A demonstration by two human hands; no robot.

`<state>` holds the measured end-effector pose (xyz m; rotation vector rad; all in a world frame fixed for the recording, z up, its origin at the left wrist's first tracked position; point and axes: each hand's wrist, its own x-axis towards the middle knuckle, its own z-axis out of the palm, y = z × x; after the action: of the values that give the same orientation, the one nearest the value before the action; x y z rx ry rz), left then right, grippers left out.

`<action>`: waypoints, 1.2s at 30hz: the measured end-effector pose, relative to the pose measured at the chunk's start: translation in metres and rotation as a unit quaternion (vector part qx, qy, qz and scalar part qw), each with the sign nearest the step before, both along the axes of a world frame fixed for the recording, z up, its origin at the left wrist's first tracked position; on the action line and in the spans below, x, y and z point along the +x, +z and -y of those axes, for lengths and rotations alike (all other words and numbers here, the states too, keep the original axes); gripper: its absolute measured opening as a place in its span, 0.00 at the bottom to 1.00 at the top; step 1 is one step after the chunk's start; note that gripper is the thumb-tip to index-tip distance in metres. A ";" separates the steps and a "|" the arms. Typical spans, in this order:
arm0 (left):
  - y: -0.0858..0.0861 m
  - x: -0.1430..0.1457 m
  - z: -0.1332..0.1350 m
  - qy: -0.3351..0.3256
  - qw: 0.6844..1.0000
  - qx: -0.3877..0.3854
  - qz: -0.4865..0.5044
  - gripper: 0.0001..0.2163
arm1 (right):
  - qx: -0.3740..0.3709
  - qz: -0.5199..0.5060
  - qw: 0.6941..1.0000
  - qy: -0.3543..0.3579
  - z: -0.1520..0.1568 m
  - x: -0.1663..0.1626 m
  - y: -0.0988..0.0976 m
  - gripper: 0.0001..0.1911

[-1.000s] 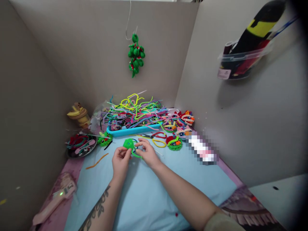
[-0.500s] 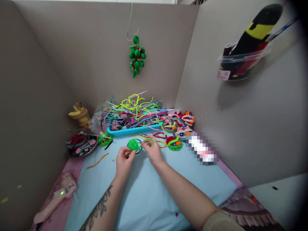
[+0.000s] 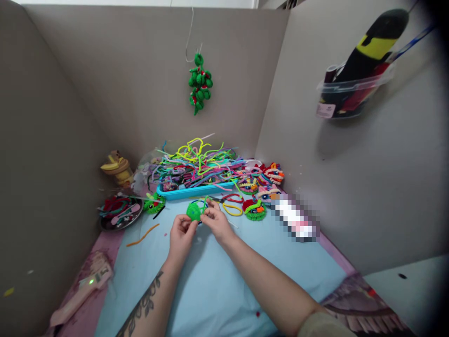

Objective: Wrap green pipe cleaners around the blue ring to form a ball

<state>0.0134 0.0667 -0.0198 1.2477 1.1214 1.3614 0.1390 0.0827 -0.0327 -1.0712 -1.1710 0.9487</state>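
Observation:
Between thumb and fingers, my left hand [image 3: 182, 230] holds a round green coil of pipe cleaner [image 3: 193, 211]. My right hand [image 3: 218, 222] pinches the loose green strand [image 3: 205, 205] at the coil's right edge. Part of a dark blue ring shows behind the coil, mostly hidden by it and my fingers. Just beyond my right hand lie scissors [image 3: 233, 209] with red and yellow handles. A green pipe-cleaner piece with a red and orange face [image 3: 255, 209] rests to their right.
A blue tray [image 3: 196, 191] heaped with colourful pipe cleaners stands at the back. On the left are a metal bowl [image 3: 139, 209], an orange pipe cleaner [image 3: 143, 235] and a pink glue gun [image 3: 82, 290]. Several finished pieces [image 3: 273, 174] sit back right. A clear cup [image 3: 326, 100] hangs on the right wall.
My right hand has moved left and closer to the coil, drawing the green strand in against its edge. The scissors are now more visible. My left hand stays nearly where it was.

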 end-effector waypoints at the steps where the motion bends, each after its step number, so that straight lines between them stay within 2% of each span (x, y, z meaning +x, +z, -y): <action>1: 0.000 0.000 0.000 -0.003 1.000 -0.002 -0.002 0.13 | 0.001 0.004 1.000 0.005 0.000 0.000 0.000 0.06; 7: 0.002 -0.002 0.000 0.012 1.000 0.006 0.000 0.14 | 0.002 0.054 0.998 -0.020 0.005 -0.002 0.005 0.04; 10: 0.001 -0.002 -0.001 0.013 1.000 0.007 0.002 0.13 | 0.004 0.043 0.999 -0.027 0.007 -0.004 0.005 0.06; 15: 0.001 -0.002 -0.001 -0.021 1.000 -0.011 0.012 0.13 | 0.023 0.019 0.999 -0.029 0.003 0.004 0.006 0.07; 21: 0.006 -0.005 -0.002 -0.042 0.997 -0.053 0.041 0.15 | 0.053 0.081 0.995 -0.005 -0.002 0.022 0.019 0.04; 26: 0.004 -0.007 -0.003 -0.098 0.992 -0.054 0.058 0.14 | 0.059 0.106 0.992 -0.036 0.000 0.022 0.021 0.03; 33: 0.001 -0.010 -0.004 -0.128 0.990 -0.046 0.036 0.13 | 0.041 0.112 0.992 -0.046 -0.001 0.019 0.018 0.06; 36: 0.001 -0.011 -0.004 -0.133 0.990 -0.038 0.021 0.12 | 0.005 0.105 0.994 -0.019 -0.004 0.020 0.012 0.09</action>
<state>0.0029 0.0703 -0.0190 1.2585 0.9315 1.1296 0.1585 0.0870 -0.0205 -1.2029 -1.3200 0.8138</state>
